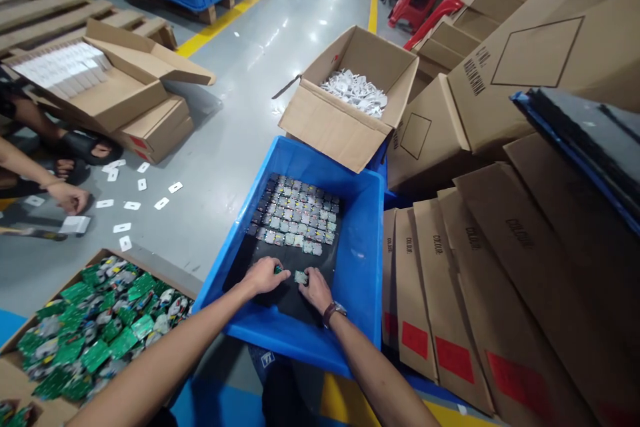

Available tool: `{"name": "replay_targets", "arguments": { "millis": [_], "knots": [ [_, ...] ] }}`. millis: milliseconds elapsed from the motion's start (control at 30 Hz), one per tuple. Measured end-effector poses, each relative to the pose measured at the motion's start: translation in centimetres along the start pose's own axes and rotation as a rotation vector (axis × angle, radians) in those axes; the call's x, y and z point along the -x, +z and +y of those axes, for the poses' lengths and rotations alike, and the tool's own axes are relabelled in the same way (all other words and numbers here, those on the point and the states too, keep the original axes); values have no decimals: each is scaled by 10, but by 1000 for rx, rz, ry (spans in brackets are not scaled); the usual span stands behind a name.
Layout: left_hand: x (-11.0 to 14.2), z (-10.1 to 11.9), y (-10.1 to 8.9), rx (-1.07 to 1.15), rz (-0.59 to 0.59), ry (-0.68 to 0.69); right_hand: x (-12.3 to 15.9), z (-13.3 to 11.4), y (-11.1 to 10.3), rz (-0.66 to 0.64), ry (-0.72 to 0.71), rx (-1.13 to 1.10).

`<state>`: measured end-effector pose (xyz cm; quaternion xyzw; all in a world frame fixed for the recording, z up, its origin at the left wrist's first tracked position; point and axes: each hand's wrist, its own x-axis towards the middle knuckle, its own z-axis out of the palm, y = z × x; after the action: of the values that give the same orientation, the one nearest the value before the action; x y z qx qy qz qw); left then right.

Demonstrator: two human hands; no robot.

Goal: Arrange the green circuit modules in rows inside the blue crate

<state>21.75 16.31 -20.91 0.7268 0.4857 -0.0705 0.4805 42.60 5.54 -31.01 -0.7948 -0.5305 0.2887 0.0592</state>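
Observation:
Both of my hands reach into a blue plastic bin lined with a black sheet. Rows of small circuit boards lie flat across the far part of the sheet. My left hand pinches a green circuit board, mostly hidden by the fingers. To its right, my right hand, with a watch at the wrist, grips a pale circuit board by its edge. Both boards are held over the bare near part of the sheet, a little apart from each other.
At lower left stands a carton full of green boards. Behind the bin, an open carton holds white plastic parts. Flattened cartons line the right. At left, another person's hand is near white pieces on the floor.

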Motion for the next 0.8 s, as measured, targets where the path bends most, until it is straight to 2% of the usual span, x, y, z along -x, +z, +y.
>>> {"name": "replay_targets", "arguments": {
  "millis": [133,200,367,667,800],
  "knots": [
    [1,-6,0,-67,-25,-37,-19,13,-5,149,328,-122],
    [2,-9,-2,-88,-24,-49,-32,20,-10,190,419,-162],
    [-1,-12,-5,-117,0,-65,-55,30,-14,270,434,-211],
    [-3,-12,-3,-150,-7,-81,-57,29,-1,358,544,-287],
    [-3,-14,-2,-150,-4,-95,-64,26,-7,381,515,-344]
  ]
}}
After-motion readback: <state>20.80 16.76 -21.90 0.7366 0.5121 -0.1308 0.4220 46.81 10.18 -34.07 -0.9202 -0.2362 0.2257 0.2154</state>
